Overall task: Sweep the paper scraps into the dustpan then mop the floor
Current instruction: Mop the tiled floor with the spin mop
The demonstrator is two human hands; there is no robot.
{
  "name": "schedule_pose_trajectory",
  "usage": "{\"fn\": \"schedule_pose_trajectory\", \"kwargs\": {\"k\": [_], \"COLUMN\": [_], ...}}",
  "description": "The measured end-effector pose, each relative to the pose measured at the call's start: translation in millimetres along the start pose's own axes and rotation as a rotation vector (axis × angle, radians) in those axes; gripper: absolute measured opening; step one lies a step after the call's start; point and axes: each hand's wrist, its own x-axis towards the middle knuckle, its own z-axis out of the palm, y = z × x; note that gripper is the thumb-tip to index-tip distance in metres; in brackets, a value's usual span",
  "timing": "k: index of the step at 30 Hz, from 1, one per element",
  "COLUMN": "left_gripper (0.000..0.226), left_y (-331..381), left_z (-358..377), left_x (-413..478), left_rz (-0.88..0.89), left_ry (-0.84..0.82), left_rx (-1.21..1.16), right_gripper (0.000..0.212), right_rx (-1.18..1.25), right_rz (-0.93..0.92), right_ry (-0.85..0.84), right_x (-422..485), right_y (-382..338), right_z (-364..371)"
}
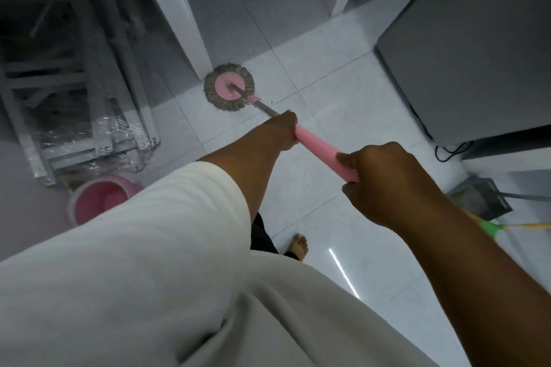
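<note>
A round mop head (229, 88) with grey strands and a pink disc lies flat on the white tiled floor (337, 92), close to a white wall corner. Its metal shaft runs back to a pink handle (319, 147). My left hand (283, 129) grips the handle's front end. My right hand (384, 179) grips its rear end. A grey dustpan (480, 195) stands on the floor at the right, beside a broom with a green and yellow handle (495, 227). No paper scraps show.
A pink bucket (98, 202) sits at the left, below a plastic-wrapped bundle of metal frames (74, 98). A grey cabinet (471, 50) and a black cable (450, 152) are at the right. My bare foot (299, 246) stands on the tiles.
</note>
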Motion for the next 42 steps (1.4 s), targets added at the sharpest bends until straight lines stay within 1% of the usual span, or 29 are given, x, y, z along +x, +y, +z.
{"fn": "schedule_pose_trajectory", "kwargs": {"k": [1,2,3,4,5,6,7,8,10,11,12,13,15,16,18,21,25,26,28,29,30,32,33,35,37,39,42], "left_gripper": [0.045,0.045,0.046,0.047,0.048,0.048,0.047,0.042,0.033,0.039,0.044,0.047,0.050,0.051,0.054,0.053,0.048,0.043,0.025,0.022,0.023,0.046,0.051,0.050,0.049,0.049,0.048], "left_y": [-2.3,2.3,1.3,0.4,-0.1,-2.0,-1.4,-1.4,-0.2,-0.9,-3.9,-2.2,0.7,-0.9,-0.8,4.9,14.8,17.7,23.5,25.0,25.6,30.8,33.5,32.6,34.2,34.1,33.8], "left_z": [11.5,22.8,36.0,47.3,58.4,71.0,82.8,94.2,109.8,118.2,123.9,122.6,111.6,105.9,94.1,73.1,33.2,20.9,-9.6,-26.4,-44.0,-79.2,-95.3,-120.1,-133.8,-138.1,-126.7], "left_x": [-0.1,-10.9,-14.0,-20.1,-25.7,-32.6,-39.3,-40.7,-50.5,-53.7,-51.9,-51.5,-54.5,-51.6,-44.0,-21.8,23.1,36.9,63.9,76.7,92.0,115.6,126.4,148.4,159.7,164.4,155.3], "left_rz": [0.053,-0.042,-0.014,0.012,0.014,0.038,0.040,0.046,0.057,0.022,-0.012,-0.015,0.004,0.052,0.049,0.081,0.123,0.138,0.160,0.162,0.163,0.133,0.111,0.045,0.012,0.026,0.006], "left_ry": [0.001,-0.007,0.016,0.003,-0.023,-0.086,-0.086,-0.089,-0.104,-0.067,-0.096,-0.112,-0.103,-0.088,-0.111,-0.092,-0.098,-0.103,-0.102,-0.101,-0.098,-0.072,-0.069,-0.110,-0.104,-0.103,-0.102], "left_rx": [0.042,-0.005,0.042,0.104,0.092,0.107,0.114,0.120,0.208,0.251,0.233,0.274,0.322,0.387,0.381,0.361,0.355,0.360,0.370,0.363,0.361,0.356,0.350,0.322,0.374,0.432,0.386], "right_gripper": [0.033,0.033,0.032,0.032,0.031,0.031,0.031,0.031,0.032,0.032,0.030,0.028,0.019,0.014,0.004,0.012,0.004,0.009,0.017,0.019,0.021,0.022,0.023,0.024,0.028,0.033,0.035], "right_rx": [-0.002,-0.006,-0.012,-0.022,-0.035,-0.040,-0.034,-0.021,0.007,0.018,0.022,0.024,0.034,0.042,0.046,0.054,0.050,0.052,0.060,0.063,0.064,0.061,0.061,0.070,0.088,0.087,0.085], "right_rz": [0.010,0.012,0.014,0.016,0.018,0.020,0.024,0.032,0.058,0.058,0.047,0.035,0.025,0.026,0.032,0.050,0.053,0.058,0.061,0.058,0.053,0.034,0.023,0.013,0.017,0.041,0.053], "right_ry": [0.005,0.003,-0.004,-0.011,-0.020,-0.029,-0.041,-0.051,-0.056,-0.059,-0.067,-0.084,-0.111,-0.109,-0.099,-0.087,-0.099,-0.097,-0.079,-0.064,-0.050,-0.017,-0.003,-0.002,-0.001,0.007,-0.004], "right_x": [-8.9,-20.2,-33.1,-46.4,-59.5,-72.3,-84.4,-95.1,-110.4,-115.8,-119.1,-120.3,-117.7,-114.0,-102.6,-75.3,-18.7,-1.8,34.0,52.1,70.4,107.1,124.6,150.8,165.3,169.0,153.9], "right_y": [6.8,12.8,17.9,22.6,26.9,31.2,35.7,40.2,47.2,48.4,48.0,46.1,39.7,36.6,32.0,25.9,14.9,11.3,0.9,-5.4,-12.9,-30.2,-38.2,-52.7,-60.3,-60.5,-56.9], "right_z": [2.3,5.7,9.8,14.3,18.3,22.1,24.8,27.1,29.9,31.0,31.9,32.1,29.9,27.2,19.1,5.3,-12.9,-17.2,-27.8,-33.9,-40.6,-50.5,-53.3,-55.3,-52.2,-46.9,-38.4]}}
